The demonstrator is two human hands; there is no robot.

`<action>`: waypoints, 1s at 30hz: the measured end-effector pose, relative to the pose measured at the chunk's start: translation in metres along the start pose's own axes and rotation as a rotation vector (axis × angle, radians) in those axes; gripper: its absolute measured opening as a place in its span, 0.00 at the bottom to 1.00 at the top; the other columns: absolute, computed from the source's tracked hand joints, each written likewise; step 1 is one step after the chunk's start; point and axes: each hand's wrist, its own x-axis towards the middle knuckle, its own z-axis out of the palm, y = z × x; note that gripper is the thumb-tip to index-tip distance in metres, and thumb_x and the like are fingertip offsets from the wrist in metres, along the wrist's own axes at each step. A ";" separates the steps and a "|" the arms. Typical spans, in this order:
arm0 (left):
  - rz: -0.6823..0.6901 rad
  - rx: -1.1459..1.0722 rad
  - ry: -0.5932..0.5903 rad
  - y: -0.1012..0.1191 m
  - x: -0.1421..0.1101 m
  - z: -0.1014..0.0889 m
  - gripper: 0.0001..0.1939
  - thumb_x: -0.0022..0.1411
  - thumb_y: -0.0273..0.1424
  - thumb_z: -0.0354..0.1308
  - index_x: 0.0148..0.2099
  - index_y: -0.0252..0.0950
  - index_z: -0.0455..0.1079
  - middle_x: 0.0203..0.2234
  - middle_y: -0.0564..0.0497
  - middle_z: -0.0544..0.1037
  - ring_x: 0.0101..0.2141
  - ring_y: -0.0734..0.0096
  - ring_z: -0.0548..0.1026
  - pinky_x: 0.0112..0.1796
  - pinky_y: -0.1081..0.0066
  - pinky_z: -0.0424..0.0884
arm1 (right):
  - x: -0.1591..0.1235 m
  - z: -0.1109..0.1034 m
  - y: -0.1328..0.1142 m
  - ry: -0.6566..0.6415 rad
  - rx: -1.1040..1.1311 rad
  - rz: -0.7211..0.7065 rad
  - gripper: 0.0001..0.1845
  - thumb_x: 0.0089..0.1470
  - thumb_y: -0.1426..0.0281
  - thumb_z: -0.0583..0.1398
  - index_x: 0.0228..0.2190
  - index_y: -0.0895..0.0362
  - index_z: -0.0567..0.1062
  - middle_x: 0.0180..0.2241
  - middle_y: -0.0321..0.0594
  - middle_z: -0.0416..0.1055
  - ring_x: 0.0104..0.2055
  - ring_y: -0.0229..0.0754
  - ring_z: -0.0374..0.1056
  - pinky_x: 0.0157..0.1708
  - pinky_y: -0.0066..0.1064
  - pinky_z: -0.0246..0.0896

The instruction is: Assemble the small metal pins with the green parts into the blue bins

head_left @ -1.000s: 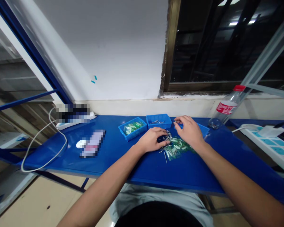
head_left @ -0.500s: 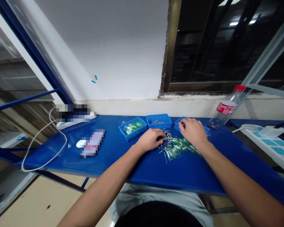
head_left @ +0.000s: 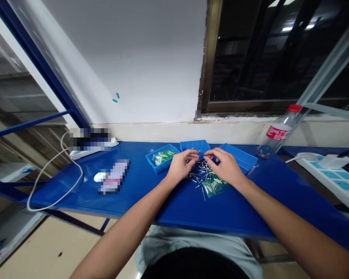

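My left hand (head_left: 180,166) hovers over the left side of a loose pile of thin metal pins that look like blind rivets (head_left: 203,170). Its fingers curl toward the thumb; whatever they pinch is too small to make out. Facing it, my right hand (head_left: 226,166) has thumb and fingertips drawn together above the pile, their contents also unclear. Below the right hand lie small clear-green plastic packets (head_left: 213,186), partly covered by it. Behind the hands stand a blue bin (head_left: 189,145) with some pins and another blue bin (head_left: 246,157) at right.
A third blue bin (head_left: 159,167) at left holds green packets. Farther left are a blurred-out flat item (head_left: 114,176), a white cable (head_left: 81,170) and a power strip (head_left: 113,142). A red-capped bottle (head_left: 279,131) and another power strip (head_left: 331,174) stand right on the blue table (head_left: 151,193).
My right hand has moved left from the right bin to above the pin pile, uncovering that bin. My left hand has lifted slightly off the pins, and the two hands now nearly meet.
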 end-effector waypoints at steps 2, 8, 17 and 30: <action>-0.028 -0.087 0.022 -0.001 0.000 0.000 0.13 0.67 0.26 0.63 0.54 0.34 0.76 0.43 0.44 0.86 0.45 0.62 0.84 0.52 0.62 0.80 | -0.002 0.004 -0.007 -0.032 0.065 -0.004 0.10 0.65 0.66 0.58 0.44 0.51 0.78 0.39 0.43 0.78 0.39 0.49 0.73 0.42 0.40 0.70; -0.052 -0.235 -0.027 -0.006 0.000 0.002 0.22 0.68 0.26 0.60 0.63 0.37 0.72 0.52 0.41 0.82 0.46 0.62 0.84 0.49 0.62 0.82 | -0.003 0.004 -0.016 -0.006 0.121 -0.075 0.12 0.66 0.69 0.57 0.48 0.50 0.77 0.44 0.44 0.77 0.45 0.49 0.74 0.47 0.41 0.72; -0.025 -0.148 -0.057 -0.008 -0.003 0.002 0.39 0.62 0.23 0.65 0.73 0.42 0.60 0.60 0.38 0.76 0.43 0.61 0.85 0.48 0.60 0.83 | -0.003 0.012 0.003 -0.080 0.075 -0.317 0.19 0.63 0.79 0.56 0.49 0.51 0.79 0.45 0.44 0.80 0.51 0.52 0.73 0.52 0.48 0.72; -0.008 -0.206 -0.156 -0.010 -0.005 0.004 0.39 0.64 0.19 0.55 0.75 0.45 0.55 0.67 0.37 0.68 0.41 0.62 0.85 0.47 0.58 0.83 | -0.006 0.015 0.011 -0.156 -0.070 -0.290 0.13 0.65 0.76 0.59 0.48 0.54 0.79 0.43 0.45 0.81 0.46 0.50 0.76 0.45 0.43 0.74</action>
